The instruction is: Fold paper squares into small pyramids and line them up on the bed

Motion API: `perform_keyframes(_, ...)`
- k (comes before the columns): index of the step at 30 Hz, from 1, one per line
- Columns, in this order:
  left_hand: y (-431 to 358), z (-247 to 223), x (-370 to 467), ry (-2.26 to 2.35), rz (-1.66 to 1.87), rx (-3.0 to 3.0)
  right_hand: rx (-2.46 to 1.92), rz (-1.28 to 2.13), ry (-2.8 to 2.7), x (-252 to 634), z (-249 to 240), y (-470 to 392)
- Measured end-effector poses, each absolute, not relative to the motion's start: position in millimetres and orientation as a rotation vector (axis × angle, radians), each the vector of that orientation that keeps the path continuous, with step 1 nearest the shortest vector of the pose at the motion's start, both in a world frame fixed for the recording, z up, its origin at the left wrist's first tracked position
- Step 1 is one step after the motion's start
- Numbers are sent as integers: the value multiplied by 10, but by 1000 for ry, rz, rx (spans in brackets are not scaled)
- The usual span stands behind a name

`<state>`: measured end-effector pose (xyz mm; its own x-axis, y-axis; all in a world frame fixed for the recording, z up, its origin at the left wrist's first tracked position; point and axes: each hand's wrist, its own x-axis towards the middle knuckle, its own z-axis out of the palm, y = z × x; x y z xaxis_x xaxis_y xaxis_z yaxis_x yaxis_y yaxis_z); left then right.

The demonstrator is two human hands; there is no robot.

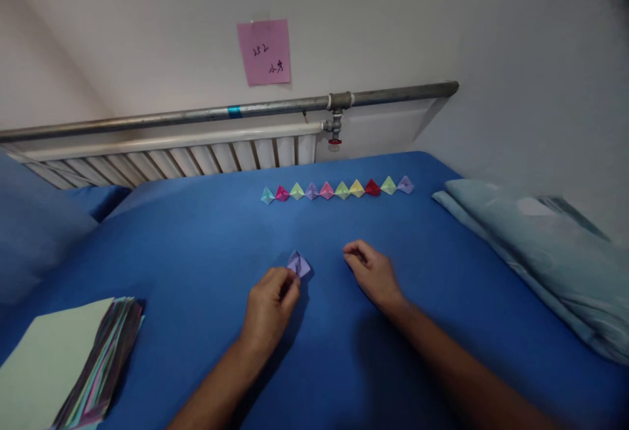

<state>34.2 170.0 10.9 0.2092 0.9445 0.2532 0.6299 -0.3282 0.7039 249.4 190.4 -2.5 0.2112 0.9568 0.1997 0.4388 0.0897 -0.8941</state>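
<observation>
Between the thumb and fingers of my left hand (272, 300) is a small purple folded paper boat (299, 264), held by its near edge just above the blue sheet. To its right, my right hand (372, 270) is closed, fingers curled in toward the thumb, and nothing shows in it. A gap separates that hand from the boat. Farther back, several similar folded paper pieces (327, 190) form a row in turquoise, pink, green, purple, yellow and red.
The blue sheet (196, 240) covers the surface. A stack of coloured paper (59, 358) lies at lower left, and a folded pale-green quilt (535, 253) at right. Behind are a white radiator (226, 155), a metal pipe (171, 117) with a valve (335, 130), and a pink note (265, 53).
</observation>
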Motion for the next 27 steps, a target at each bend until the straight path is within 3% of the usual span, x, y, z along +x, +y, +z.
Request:
perform_keyframes(12,3589,198,-468,1835,1071,1882,-1562,640,-1561,2481,-12,1933)
perform_keyframes(27,3983,-91,-460,1778,1030,1985,-1720,668,-1676,2466,76,1958)
